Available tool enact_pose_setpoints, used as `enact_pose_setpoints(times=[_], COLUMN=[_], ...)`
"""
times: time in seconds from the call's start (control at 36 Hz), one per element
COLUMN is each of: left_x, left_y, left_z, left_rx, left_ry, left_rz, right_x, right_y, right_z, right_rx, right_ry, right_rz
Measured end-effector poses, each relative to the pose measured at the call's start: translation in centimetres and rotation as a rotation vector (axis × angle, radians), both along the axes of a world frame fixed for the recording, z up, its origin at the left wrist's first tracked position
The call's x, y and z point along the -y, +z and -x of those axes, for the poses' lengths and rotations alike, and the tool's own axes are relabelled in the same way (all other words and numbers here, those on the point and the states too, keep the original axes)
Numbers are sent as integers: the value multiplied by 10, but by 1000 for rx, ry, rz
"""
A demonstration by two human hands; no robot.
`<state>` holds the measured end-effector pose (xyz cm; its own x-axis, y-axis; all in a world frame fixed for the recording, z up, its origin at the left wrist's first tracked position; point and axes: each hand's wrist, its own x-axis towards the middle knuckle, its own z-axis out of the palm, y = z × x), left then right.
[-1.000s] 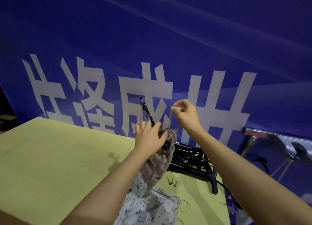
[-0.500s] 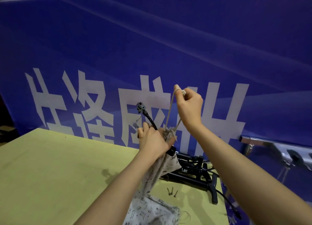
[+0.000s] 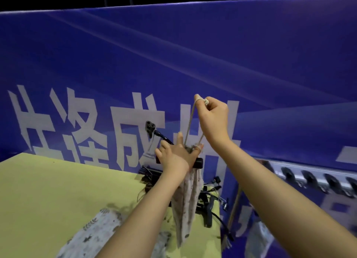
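Observation:
A patterned drawstring pouch (image 3: pixel 187 196) hangs in the air above the yellow-green table (image 3: pixel 48 195). My left hand (image 3: pixel 176 155) grips its gathered neck, with a black cable and its plug (image 3: pixel 150 126) sticking up out of the pouch past my fingers. My right hand (image 3: pixel 213 120) is raised above it and pinches the knotted end of the pale drawstring (image 3: pixel 190 122), which runs taut down to the pouch mouth.
More patterned cloth (image 3: pixel 96 230) lies on the table near me. A black metal mechanism with cables (image 3: pixel 207 203) sits at the table's far right edge. A blue banner with white characters (image 3: pixel 173 64) stands behind. A metal rail (image 3: pixel 309 175) runs at right.
My right hand has pulled the drawstring higher and the pouch mouth has drawn tighter. My left hand has lifted the pouch up off the table. The camera has tilted upward.

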<state>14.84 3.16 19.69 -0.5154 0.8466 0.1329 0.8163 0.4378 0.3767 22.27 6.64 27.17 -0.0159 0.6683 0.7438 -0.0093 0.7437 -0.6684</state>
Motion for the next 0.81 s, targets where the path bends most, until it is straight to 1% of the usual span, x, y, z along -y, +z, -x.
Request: enact_pose_setpoints(times=[0.08,0.14,0.22,0.25,0.36,0.44,0.69,0.81], left_x=[1,3,10,13,21,25,13,12], left_y=[-4,-11,-25,-31,-54,-73,-118,-128], left_z=[-31,-57,-88,-99,-139,-168,-235,-260], left_rx=[-80,-115,-112,-91,26,79,-81,-99], left_ry=[4,31,68,57,-64,-109,-165,-203], left_rz=[126,176,224,214,21,-72,13,97], right_x=[-1,1,5,7,14,19,15,13], right_y=[-13,-21,-34,-39,-53,-62,-82,-94], right_z=[-28,-53,-82,-92,-126,-153,-236,-264], right_rx=[22,32,44,48,52,67,27,75], right_ry=[-17,-18,9,22,86,97,-17,-46], right_rz=[58,84,123,141,168,168,207,218])
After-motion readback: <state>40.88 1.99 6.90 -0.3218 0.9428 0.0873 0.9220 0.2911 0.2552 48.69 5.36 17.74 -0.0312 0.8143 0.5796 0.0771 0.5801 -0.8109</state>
